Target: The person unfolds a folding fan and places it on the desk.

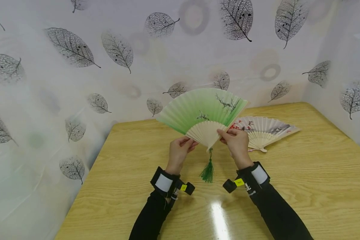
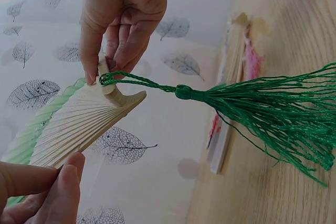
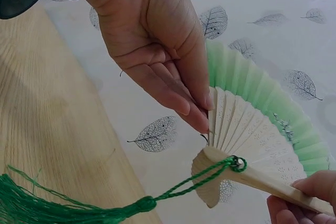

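A green folding fan (image 1: 202,110) with dark branch prints and pale ribs is spread wide above the table. My left hand (image 1: 179,151) pinches its left outer rib between thumb and fingers. On the other side my right hand (image 1: 236,143) grips the right guard stick, thumb on the near face. From the pivot hangs a green tassel (image 1: 208,170) on a looped cord, seen large in the left wrist view. The right wrist view shows the fan's carved pale ribs (image 3: 247,129) fanned out between both hands.
A second open fan (image 1: 265,130), white with red blossoms and grey patches, lies on the wooden table (image 1: 132,166) behind my right hand. A pale curtain (image 1: 123,66) printed with dark leaves hangs around the table's back and sides. Each wrist wears a black strap with a small camera.
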The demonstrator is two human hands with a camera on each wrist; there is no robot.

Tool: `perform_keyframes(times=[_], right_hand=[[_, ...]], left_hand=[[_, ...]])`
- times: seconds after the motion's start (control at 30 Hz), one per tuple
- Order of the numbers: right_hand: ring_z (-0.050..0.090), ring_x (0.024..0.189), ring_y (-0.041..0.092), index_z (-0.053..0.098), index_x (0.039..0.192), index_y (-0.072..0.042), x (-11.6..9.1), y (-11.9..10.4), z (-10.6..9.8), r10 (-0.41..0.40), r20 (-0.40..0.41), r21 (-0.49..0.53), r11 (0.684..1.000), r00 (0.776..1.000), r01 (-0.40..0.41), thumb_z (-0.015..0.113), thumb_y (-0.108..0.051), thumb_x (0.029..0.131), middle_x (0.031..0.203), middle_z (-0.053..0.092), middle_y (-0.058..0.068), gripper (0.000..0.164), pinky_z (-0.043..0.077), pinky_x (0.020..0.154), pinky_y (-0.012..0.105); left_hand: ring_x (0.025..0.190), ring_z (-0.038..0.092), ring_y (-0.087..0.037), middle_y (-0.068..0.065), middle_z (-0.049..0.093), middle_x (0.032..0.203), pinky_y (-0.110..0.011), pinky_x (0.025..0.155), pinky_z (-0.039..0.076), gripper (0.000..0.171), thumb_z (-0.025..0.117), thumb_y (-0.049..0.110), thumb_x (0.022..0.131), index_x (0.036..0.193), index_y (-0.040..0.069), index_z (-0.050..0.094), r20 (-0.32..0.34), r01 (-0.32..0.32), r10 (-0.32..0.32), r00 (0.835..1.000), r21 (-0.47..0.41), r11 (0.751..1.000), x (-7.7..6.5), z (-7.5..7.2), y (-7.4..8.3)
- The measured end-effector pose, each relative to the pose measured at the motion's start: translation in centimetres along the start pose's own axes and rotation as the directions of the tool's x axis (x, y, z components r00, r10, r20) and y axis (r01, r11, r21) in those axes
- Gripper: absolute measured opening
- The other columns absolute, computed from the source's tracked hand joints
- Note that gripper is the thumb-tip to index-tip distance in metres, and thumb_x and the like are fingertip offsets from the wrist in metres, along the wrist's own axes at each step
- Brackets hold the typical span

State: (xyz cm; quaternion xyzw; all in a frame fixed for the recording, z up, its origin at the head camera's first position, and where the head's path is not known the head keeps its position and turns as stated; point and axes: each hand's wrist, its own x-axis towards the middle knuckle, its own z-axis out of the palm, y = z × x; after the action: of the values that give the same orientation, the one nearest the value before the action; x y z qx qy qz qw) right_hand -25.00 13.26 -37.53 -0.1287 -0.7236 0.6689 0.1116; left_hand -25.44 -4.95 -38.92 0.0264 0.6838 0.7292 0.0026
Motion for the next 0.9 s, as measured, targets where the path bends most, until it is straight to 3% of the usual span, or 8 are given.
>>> perform_keyframes(times=[0.2,0.43,0.67,0.77,0.9], right_hand=[[0.063,0.057,0.002,0.066,0.098,0.007,0.06,0.05,0.08,0.019,-0.001,0.040,0.999,1.000,-0.018,0.069,-0.024,0.082,0.060,0.061,-0.014,0.035,0.057,0.065,0.020],[0.062,0.055,0.000,0.065,0.101,0.010,0.22,0.20,0.10,0.048,-0.016,0.111,0.993,0.999,-0.046,0.069,-0.018,0.083,0.062,0.061,-0.013,0.033,0.056,0.062,0.017],[0.061,0.052,0.003,0.066,0.076,-0.001,0.38,0.63,0.29,0.074,-0.030,0.197,0.978,0.997,-0.066,0.069,-0.014,0.082,0.060,0.061,-0.008,0.015,0.056,0.058,0.018],[0.061,0.052,0.003,0.064,0.067,-0.007,0.47,0.80,0.28,0.081,-0.026,0.218,0.973,0.996,-0.074,0.069,-0.013,0.082,0.059,0.061,-0.006,0.018,0.056,0.058,0.018],[0.062,0.053,0.003,0.063,0.066,-0.010,0.53,0.84,0.09,0.128,-0.003,0.262,0.957,0.992,-0.123,0.068,-0.014,0.083,0.059,0.063,-0.006,0.018,0.056,0.060,0.019]], left_hand=[[0.072,0.066,-0.005,-0.026,0.067,0.097,-0.018,0.068,0.056,0.022,0.056,0.002,0.090,0.106,-0.010,0.061,-0.021,-0.005,0.004,1.000,-0.015,1.000,0.06,0.05,-0.09],[0.071,0.066,-0.006,-0.026,0.067,0.095,-0.018,0.067,0.056,0.020,0.056,0.000,0.089,0.105,-0.012,0.061,-0.056,-0.013,0.010,0.998,-0.042,0.999,0.00,0.24,-0.03],[0.076,0.068,-0.010,-0.027,0.066,0.097,-0.020,0.069,0.057,0.022,0.057,0.001,0.089,0.108,-0.010,0.062,-0.058,-0.033,0.032,0.998,-0.015,0.999,-0.16,0.35,-0.12],[0.077,0.069,-0.014,-0.028,0.066,0.097,-0.020,0.068,0.057,0.022,0.057,0.001,0.089,0.107,-0.009,0.063,-0.069,-0.039,0.039,0.997,-0.005,0.999,-0.15,0.42,-0.20],[0.082,0.069,-0.022,-0.027,0.067,0.096,-0.022,0.070,0.057,0.021,0.057,0.001,0.089,0.105,-0.009,0.063,-0.083,-0.037,0.037,0.996,0.004,0.999,0.02,0.43,-0.36]])
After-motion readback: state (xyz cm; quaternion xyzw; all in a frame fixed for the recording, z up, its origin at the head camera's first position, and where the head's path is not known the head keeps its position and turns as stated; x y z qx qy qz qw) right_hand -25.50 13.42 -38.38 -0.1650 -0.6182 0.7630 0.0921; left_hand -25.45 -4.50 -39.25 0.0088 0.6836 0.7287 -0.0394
